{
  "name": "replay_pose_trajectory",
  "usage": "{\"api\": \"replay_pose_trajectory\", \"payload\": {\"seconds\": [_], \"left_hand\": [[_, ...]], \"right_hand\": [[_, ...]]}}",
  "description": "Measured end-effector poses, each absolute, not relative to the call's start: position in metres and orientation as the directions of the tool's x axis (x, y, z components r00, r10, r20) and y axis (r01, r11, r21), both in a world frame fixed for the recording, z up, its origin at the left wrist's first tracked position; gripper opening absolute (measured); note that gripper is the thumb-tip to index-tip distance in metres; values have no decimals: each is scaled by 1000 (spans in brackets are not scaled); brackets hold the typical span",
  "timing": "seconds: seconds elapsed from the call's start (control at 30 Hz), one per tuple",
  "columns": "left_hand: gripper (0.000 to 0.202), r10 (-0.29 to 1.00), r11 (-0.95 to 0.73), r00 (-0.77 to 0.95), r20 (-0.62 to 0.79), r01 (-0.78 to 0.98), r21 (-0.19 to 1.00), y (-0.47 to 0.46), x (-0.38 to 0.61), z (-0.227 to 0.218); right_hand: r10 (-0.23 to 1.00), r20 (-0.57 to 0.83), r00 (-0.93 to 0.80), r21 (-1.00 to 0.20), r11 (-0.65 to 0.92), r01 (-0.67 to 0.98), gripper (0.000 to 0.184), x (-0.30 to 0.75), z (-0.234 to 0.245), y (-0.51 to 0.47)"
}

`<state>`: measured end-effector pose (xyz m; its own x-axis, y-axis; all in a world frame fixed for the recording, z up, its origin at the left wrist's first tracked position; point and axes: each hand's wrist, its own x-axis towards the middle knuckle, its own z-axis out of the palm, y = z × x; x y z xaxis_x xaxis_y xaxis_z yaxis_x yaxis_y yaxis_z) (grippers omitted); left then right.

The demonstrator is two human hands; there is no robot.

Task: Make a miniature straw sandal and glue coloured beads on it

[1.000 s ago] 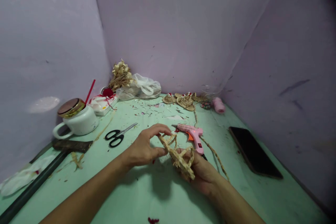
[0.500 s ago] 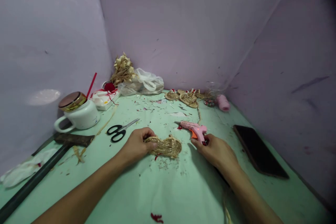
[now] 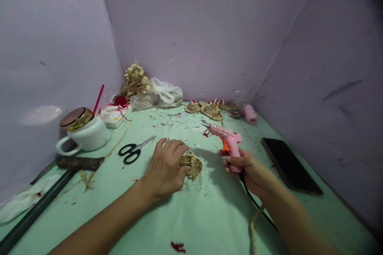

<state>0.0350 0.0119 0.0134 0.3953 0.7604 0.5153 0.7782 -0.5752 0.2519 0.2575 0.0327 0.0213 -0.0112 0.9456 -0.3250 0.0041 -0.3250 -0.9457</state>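
My right hand (image 3: 245, 167) is wrapped around the handle of a pink hot glue gun (image 3: 229, 139). The gun has an orange trigger, a lit red light and a metal nozzle pointing left, and it is lifted off the table. A black cord runs down from its handle. My left hand (image 3: 169, 163) lies over a coiled, braided straw-rope piece (image 3: 195, 165), with thumb and fingers curled about it. Only the right end of that piece shows; the hand covers the rest. Black-handled scissors (image 3: 136, 150) lie open to the left of that hand.
At left are a hammer (image 3: 79, 163) and a white mug (image 3: 89, 133) with a lidded jar on it. A phone (image 3: 291, 165) lies at right. Toward the back are a plastic bag (image 3: 166, 91), dried flowers (image 3: 134, 79), straw pieces (image 3: 212, 110) and a pink thread spool (image 3: 250, 114).
My right hand has raised the glue gun from the table, now gripping its whole handle. My left hand has shifted right, covering more of the straw piece. The view has turned slightly.
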Motion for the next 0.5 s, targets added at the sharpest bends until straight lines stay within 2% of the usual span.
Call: {"api": "replay_pose_trajectory", "payload": {"seconds": [0.1, 0.2, 0.3, 0.4, 0.5], "left_hand": [[37, 798, -528, 346, 493, 796, 296, 13, 44, 13], [32, 785, -535, 283, 551, 758, 373, 15, 46, 14], [18, 808, -509, 147, 571, 662, 550, 21, 43, 23], [13, 905, -380, 71, 419, 574, 725, 29, 45, 33], [20, 942, -316, 81, 326, 543, 778, 33, 56, 35]], "right_hand": [[964, -256, -70, -957, -263, -123, 29, 262, 20, 24], [966, -234, -107, -958, -248, -145, 24, 265, 14, 18], [960, -229, -160, -943, -260, -206, 23, 260, 11, 13], [956, -209, -204, -930, -259, -262, 24, 251, 14, 9], [955, -190, -227, -928, -250, -277, 20, 245, 17, 5]]}}
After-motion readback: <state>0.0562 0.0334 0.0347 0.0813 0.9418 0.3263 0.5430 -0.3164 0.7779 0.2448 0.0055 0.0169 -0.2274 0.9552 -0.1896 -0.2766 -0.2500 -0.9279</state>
